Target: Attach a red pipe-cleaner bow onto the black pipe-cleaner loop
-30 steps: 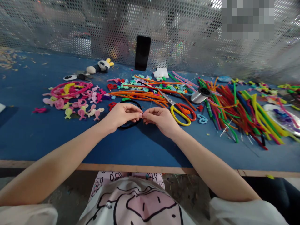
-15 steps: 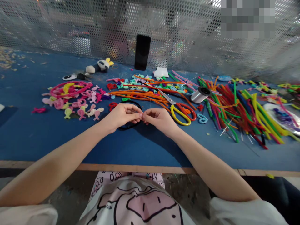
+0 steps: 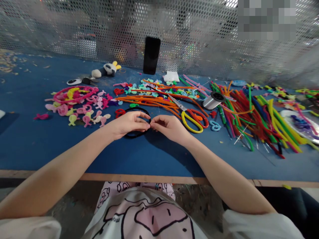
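My left hand (image 3: 128, 123) and my right hand (image 3: 167, 126) meet fingertip to fingertip over the blue table (image 3: 32, 142). Both pinch the right side of a black hoop (image 3: 137, 109) that lies flat under my left hand. The fingers of each hand are pressed together at the same spot on the hoop's rim. Whether anything small sits between the fingertips is hidden.
Yellow and red scissors (image 3: 191, 119) lie just right of my right hand, by a wire spool (image 3: 212, 100). Orange stems (image 3: 149, 100), a pile of coloured stems (image 3: 256, 114) and pink and yellow shapes (image 3: 77, 104) surround the hands. A black phone (image 3: 151, 55) leans on the mesh wall.
Both hands have shifted slightly toward me and down onto the hoop; the pinch point stays together.
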Demonstrator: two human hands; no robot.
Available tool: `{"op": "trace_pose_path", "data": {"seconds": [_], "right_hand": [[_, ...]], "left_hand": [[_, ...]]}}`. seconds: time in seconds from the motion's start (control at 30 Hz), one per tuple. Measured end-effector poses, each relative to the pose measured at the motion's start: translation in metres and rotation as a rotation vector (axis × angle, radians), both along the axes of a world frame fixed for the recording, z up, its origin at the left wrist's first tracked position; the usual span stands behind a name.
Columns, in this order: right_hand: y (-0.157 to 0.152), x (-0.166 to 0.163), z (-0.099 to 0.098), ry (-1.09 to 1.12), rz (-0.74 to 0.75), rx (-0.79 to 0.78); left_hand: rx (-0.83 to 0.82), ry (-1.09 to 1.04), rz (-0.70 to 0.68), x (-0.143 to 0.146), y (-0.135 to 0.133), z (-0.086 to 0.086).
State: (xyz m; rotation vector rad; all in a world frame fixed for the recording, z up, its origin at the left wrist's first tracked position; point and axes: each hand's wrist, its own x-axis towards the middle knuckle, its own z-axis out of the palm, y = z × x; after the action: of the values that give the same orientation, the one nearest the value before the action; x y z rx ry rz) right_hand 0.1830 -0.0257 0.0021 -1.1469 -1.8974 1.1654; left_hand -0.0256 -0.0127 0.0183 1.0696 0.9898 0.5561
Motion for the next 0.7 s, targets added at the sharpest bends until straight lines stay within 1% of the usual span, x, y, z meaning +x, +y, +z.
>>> {"op": "trace_pose_path", "data": {"seconds": [0.1, 0.23, 0.33, 0.43, 0.57, 0.7], "right_hand": [[0.001, 0.001, 0.001, 0.037, 0.011, -0.092], [-0.001, 0.001, 0.005, 0.068, -0.004, -0.215], [-0.003, 0.000, 0.006, 0.028, -0.036, -0.233], [-0.006, -0.002, 0.007, -0.056, -0.078, -0.146], [-0.010, -0.005, 0.007, -0.143, -0.135, 0.089], [-0.012, -0.008, 0.003, -0.190, -0.143, 0.313]], "left_hand": [[0.084, 0.073, -0.007, 0.000, 0.000, -0.002], [0.286, 0.184, -0.006, 0.000, -0.001, -0.005], [0.367, 0.186, -0.025, 0.000, -0.002, -0.006], [0.382, 0.206, -0.036, 0.000, -0.003, -0.006], [0.334, 0.261, -0.006, 0.000, -0.003, -0.004], [0.284, 0.278, 0.032, 0.001, -0.004, 0.000]]}}
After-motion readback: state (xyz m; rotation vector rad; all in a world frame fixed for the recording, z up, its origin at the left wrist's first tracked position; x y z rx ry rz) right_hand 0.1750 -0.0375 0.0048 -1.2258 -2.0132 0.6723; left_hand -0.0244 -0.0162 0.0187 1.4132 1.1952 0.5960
